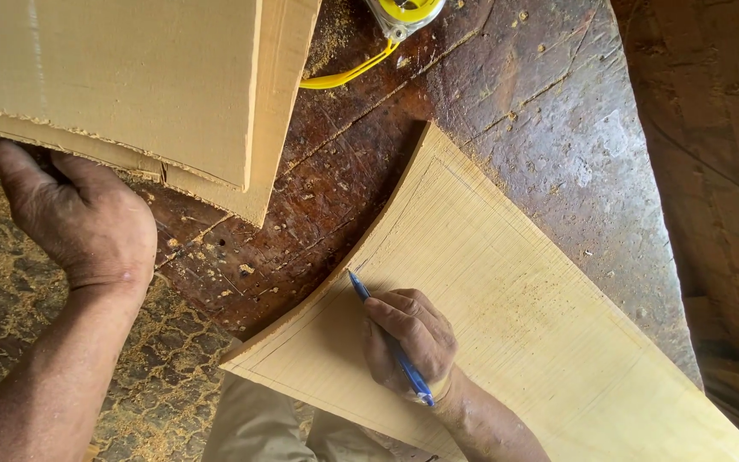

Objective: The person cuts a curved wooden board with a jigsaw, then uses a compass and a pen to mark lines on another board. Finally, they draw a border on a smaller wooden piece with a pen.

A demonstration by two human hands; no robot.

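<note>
My right hand holds a blue pen with its tip on a pale wooden panel. The panel has a curved left edge, and a thin drawn line runs just inside that edge. It lies slanted across a dark, scratched worktop. My left hand rests at the lower edge of stacked tan boards at the upper left, fingers tucked under them.
A yellow tape measure with its tape pulled out lies at the top of the worktop. Sawdust covers the patterned floor at the left. Brick paving shows at the right.
</note>
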